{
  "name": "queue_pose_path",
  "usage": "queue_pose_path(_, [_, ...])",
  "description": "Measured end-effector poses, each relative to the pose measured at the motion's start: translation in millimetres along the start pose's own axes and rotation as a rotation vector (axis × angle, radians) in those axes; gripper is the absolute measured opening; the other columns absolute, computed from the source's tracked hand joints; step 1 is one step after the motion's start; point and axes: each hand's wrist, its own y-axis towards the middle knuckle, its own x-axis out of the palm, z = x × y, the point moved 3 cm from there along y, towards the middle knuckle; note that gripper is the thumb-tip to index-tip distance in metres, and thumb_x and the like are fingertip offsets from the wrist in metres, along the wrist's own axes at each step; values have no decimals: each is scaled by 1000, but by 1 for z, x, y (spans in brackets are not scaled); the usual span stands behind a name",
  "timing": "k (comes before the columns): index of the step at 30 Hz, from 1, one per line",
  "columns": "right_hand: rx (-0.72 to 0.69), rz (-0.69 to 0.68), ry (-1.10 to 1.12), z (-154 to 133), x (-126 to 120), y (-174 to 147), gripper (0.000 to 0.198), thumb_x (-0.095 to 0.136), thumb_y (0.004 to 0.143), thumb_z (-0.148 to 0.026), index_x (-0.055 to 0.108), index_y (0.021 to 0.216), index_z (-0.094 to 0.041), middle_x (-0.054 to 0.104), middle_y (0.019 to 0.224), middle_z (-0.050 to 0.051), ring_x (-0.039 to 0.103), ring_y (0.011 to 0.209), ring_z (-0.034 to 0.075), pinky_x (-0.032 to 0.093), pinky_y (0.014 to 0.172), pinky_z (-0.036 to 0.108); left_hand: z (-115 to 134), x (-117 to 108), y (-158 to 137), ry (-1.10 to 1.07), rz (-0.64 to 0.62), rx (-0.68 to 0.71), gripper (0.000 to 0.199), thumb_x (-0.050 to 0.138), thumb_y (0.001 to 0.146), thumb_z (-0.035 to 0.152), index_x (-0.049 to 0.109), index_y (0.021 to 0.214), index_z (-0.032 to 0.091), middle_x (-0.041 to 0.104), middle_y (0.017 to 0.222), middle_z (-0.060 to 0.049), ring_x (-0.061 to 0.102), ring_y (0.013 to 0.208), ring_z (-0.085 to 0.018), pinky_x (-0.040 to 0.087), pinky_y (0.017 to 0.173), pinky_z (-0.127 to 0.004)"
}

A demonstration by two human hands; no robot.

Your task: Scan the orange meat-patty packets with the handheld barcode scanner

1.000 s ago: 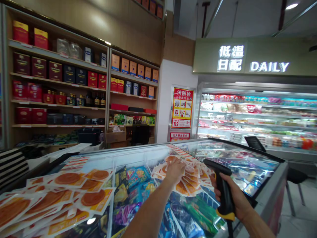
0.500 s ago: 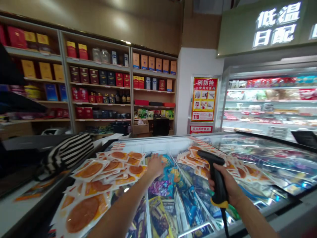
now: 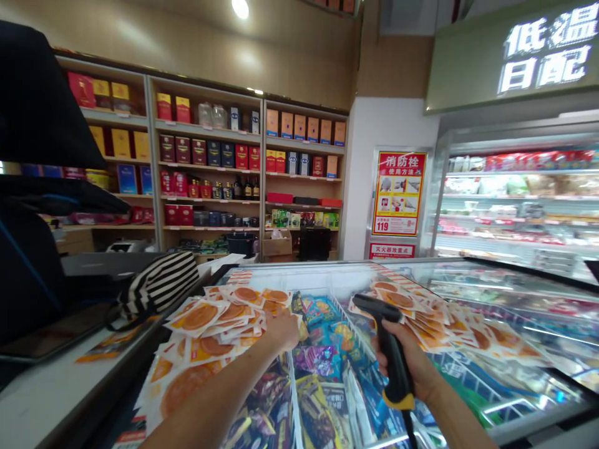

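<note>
My right hand (image 3: 412,362) is wrapped round the grip of a black and yellow barcode scanner (image 3: 395,358), its head pointing to the left and its cable hanging down. My left hand (image 3: 282,330) is over the open chest freezer, closed at the edge of a small dark-and-gold ice cream packet (image 3: 298,307); the fingers are partly hidden behind the hand. Below lie wrapped ice creams (image 3: 321,358) in blue, purple and yellow in wire baskets. Flat packs of round orange-brown patties or pancakes (image 3: 210,318) are heaped beside my left forearm.
A second heap of flat packs (image 3: 435,318) lies on the freezer's right glass. A striped bag (image 3: 163,280) sits on the left counter, near a dark screen (image 3: 42,100). Boxed goods fill the back shelves (image 3: 210,149); a lit chiller (image 3: 519,199) stands at right.
My left hand has drawn back from the basket and closed, and a dark-and-gold packet now shows at its fingers. The scanner has tilted slightly. The view has turned a little left.
</note>
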Motion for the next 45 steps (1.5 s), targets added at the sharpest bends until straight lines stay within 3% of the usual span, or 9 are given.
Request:
queue_pose_path(4, [-12, -5, 15, -1, -1, 0, 25, 49, 68, -38, 51, 82, -18, 53, 49, -4, 43, 33, 6, 36, 31, 19, -15, -10, -3, 68, -68, 90, 45, 57, 42, 5, 59, 84, 23, 53, 103, -10, 40, 102, -34, 19, 85, -53])
queue_pose_path(10, [-2, -2, 21, -1, 1, -1, 23, 49, 68, -38, 50, 78, -18, 53, 48, -4, 43, 33, 6, 35, 31, 19, -28, -8, -4, -79, 50, 67, 31, 45, 63, 12, 58, 89, 23, 57, 94, -8, 49, 92, -27, 31, 81, -44])
queue_pose_path(15, [-12, -15, 29, -2, -1, -1, 23, 48, 68, -38, 51, 79, -18, 52, 48, -4, 42, 33, 6, 35, 31, 19, -19, -18, 28, -391, 256, 0, 25, 38, 71, 22, 58, 86, 22, 61, 85, -6, 51, 91, -23, 34, 80, -33])
queue_pose_path(18, [-26, -34, 50, -6, 1, -1, 22, 47, 69, -37, 51, 79, -18, 52, 49, -3, 42, 33, 6, 36, 31, 19, -7, -21, 50, -633, 341, -43, 27, 35, 72, 27, 58, 84, 19, 62, 78, -5, 54, 82, -20, 39, 70, -28])
queue_pose_path(23, [-9, -86, 57, -12, 13, -6, 25, 45, 70, -41, 52, 74, -16, 53, 49, -3, 41, 32, 6, 36, 30, 19, 19, 3, 66, -997, 322, -79, 25, 39, 69, 30, 58, 76, 15, 60, 61, -2, 55, 58, -14, 40, 51, -22])
queue_pose_path(30, [16, -88, 43, -12, 16, -5, 25, 44, 70, -40, 50, 73, -16, 53, 48, -2, 41, 32, 6, 35, 30, 18, 38, 18, 79, -1317, 334, -107, 23, 42, 72, 29, 53, 83, 12, 60, 67, -1, 55, 57, -10, 43, 56, -24])
queue_pose_path(39, [23, -67, 61, -10, 8, 5, 26, 46, 69, -41, 51, 72, -16, 53, 49, -2, 43, 32, 6, 36, 30, 19, 45, 6, 91, -1367, 389, -119, 26, 37, 69, 23, 54, 86, 13, 62, 70, -3, 58, 62, -14, 43, 53, -23])
queue_pose_path(45, [-42, 47, 82, -35, -24, 2, 24, 48, 68, -39, 51, 71, -16, 53, 49, -3, 42, 32, 6, 35, 29, 19, 69, 6, 99, -1213, 424, -71, 29, 35, 71, 22, 56, 89, 13, 63, 75, -4, 57, 64, -14, 42, 53, -22])
